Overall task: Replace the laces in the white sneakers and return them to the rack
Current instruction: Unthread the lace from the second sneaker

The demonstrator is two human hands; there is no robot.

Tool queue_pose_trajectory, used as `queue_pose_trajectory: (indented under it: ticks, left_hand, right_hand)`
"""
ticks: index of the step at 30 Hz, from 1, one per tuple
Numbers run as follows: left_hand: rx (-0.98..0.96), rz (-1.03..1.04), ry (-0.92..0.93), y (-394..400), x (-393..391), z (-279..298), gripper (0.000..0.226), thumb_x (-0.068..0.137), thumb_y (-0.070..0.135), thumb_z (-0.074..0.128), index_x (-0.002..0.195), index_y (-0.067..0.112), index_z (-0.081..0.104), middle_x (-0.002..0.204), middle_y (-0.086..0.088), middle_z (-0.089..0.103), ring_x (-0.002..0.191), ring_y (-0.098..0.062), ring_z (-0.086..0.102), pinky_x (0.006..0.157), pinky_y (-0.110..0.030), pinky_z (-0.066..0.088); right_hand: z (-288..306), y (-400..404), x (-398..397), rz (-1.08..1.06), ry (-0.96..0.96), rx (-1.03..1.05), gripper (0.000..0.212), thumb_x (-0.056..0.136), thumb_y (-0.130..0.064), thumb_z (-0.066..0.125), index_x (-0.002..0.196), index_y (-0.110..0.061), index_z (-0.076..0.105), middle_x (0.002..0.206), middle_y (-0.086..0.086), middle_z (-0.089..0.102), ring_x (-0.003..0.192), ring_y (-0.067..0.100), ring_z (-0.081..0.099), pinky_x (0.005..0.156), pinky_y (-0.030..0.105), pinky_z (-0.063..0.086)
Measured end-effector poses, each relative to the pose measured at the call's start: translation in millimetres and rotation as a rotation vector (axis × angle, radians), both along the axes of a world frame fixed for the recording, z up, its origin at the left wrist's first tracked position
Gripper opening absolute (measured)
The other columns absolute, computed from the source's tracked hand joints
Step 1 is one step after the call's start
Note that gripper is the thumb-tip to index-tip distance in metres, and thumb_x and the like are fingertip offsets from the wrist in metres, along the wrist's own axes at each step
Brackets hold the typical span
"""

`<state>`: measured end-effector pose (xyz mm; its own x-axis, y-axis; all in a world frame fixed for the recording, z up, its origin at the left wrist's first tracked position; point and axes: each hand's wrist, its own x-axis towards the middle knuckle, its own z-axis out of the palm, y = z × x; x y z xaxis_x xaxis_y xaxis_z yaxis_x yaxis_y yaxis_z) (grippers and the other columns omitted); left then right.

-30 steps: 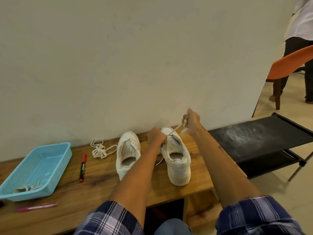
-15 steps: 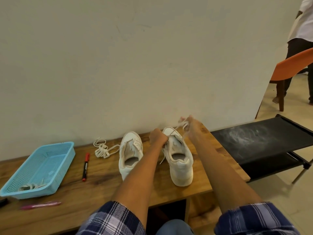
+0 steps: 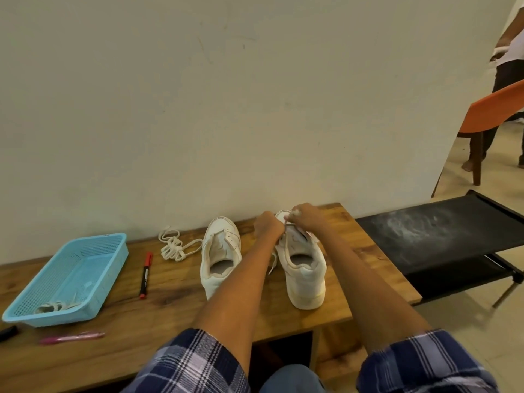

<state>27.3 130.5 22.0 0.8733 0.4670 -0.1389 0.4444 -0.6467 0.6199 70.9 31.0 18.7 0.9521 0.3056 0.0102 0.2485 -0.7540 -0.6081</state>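
White sneakers: right sneaker [image 3: 304, 268] and left sneaker [image 3: 219, 253] stand heels-near on wooden bench [image 3: 170, 313]. Black rack [image 3: 442, 236] just right of bench. Left hand [image 3: 268, 226] and right hand [image 3: 307, 218], fingers curled, pinch lace [image 3: 289, 226] over right sneaker's front.

Plain room, low wooden bench against a bare wall

An off-white wall [image 3: 226, 109] rises behind the wooden bench [image 3: 170, 330] — faint scuffs mark it. Right of the bench stands a black fabric rack [image 3: 442, 236] on pale tiled floor [image 3: 482, 316]; beyond it, an orange chair [image 3: 493, 112] and a standing person [image 3: 510, 61].
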Motion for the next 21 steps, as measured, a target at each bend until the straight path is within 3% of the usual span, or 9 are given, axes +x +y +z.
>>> queue_pose_trajectory:
  ticks: [4,6,7,9,13,15,17,19,21]
  left_hand:
    - [0.008,0.004,0.016,1,1,-1,0.023,0.09,0.012,0.058,0.111,0.003,0.062,0.112,-0.012,0.067,0.104,-0.025,0.064,0.07,-0.025,0.048]
    - [0.008,-0.006,0.018,1,0,0,0.024,0.088,0.01,0.06,0.111,0.003,0.062,0.111,-0.012,0.067,0.104,-0.025,0.064,0.071,-0.025,0.048]
    - [0.003,-0.009,0.024,1,-1,0,0.024,0.088,0.01,0.06,0.11,0.003,0.063,0.11,-0.012,0.067,0.102,-0.025,0.064,0.069,-0.025,0.048]
    - [-0.006,-0.015,0.023,2,0,-1,0.023,0.089,0.015,0.06,0.108,0.003,0.064,0.109,-0.012,0.068,0.099,-0.025,0.066,0.069,-0.025,0.048]
    - [-0.026,-0.019,0.01,2,-3,1,0.025,0.091,0.02,0.059,0.108,0.003,0.065,0.109,-0.011,0.068,0.098,-0.026,0.066,0.072,-0.027,0.051]
    - [-0.026,-0.012,0.012,2,-2,0,0.026,0.091,0.02,0.059,0.111,0.004,0.064,0.111,-0.013,0.067,0.099,-0.026,0.066,0.071,-0.026,0.05]
    - [-0.016,-0.004,0.004,0,-3,2,0.026,0.092,0.019,0.058,0.111,0.003,0.063,0.111,-0.013,0.066,0.101,-0.026,0.065,0.069,-0.026,0.048]
    - [-0.016,-0.003,0.002,0,-5,3,0.027,0.092,0.024,0.057,0.109,0.003,0.064,0.109,-0.012,0.067,0.1,-0.026,0.065,0.07,-0.026,0.048]
    - [-0.028,0.002,0.004,0,-4,1,0.026,0.093,0.024,0.056,0.107,0.004,0.066,0.106,-0.012,0.068,0.097,-0.025,0.066,0.072,-0.027,0.05]
  right_hand:
    - [26,-12,-4,-0.556,0.241,1.241,0.023,0.095,-0.016,0.052,0.074,-0.006,0.052,0.066,0.004,0.054,0.051,0.013,0.047,0.047,0.022,0.038]
    - [41,-13,0,-0.589,0.375,1.648,0.03,0.099,-0.016,0.041,0.07,-0.01,0.047,0.064,0.003,0.051,0.04,0.009,0.045,0.039,0.02,0.037]
    - [45,-13,0,-0.546,0.422,1.691,0.03,0.1,-0.019,0.039,0.071,-0.011,0.045,0.065,0.003,0.049,0.037,0.008,0.043,0.036,0.019,0.034]
    - [46,-9,1,-0.408,0.329,1.297,0.025,0.098,-0.027,0.044,0.082,-0.008,0.049,0.068,0.002,0.049,0.046,0.009,0.043,0.043,0.021,0.035]
    - [17,0,8,0.1,-0.001,-0.163,0.04,0.081,-0.032,0.069,0.108,-0.007,0.054,0.09,-0.001,0.053,0.084,0.016,0.052,0.077,0.031,0.047]
    - [6,7,6,0.146,-0.071,-0.514,0.031,0.085,-0.031,0.062,0.104,-0.007,0.059,0.09,0.003,0.059,0.089,0.02,0.058,0.081,0.031,0.048]
    - [-1,11,6,0.105,-0.107,-0.516,0.022,0.089,-0.031,0.056,0.089,-0.009,0.057,0.073,-0.002,0.051,0.082,0.021,0.054,0.071,0.027,0.045]
    - [-1,7,7,0.063,-0.083,-0.34,0.033,0.091,-0.032,0.055,0.066,-0.012,0.046,0.063,-0.004,0.039,0.074,0.018,0.047,0.062,0.028,0.038]
    - [5,-3,3,-0.09,0.053,0.189,0.036,0.095,-0.027,0.05,0.064,-0.008,0.049,0.064,0.001,0.045,0.067,0.016,0.045,0.065,0.037,0.04]
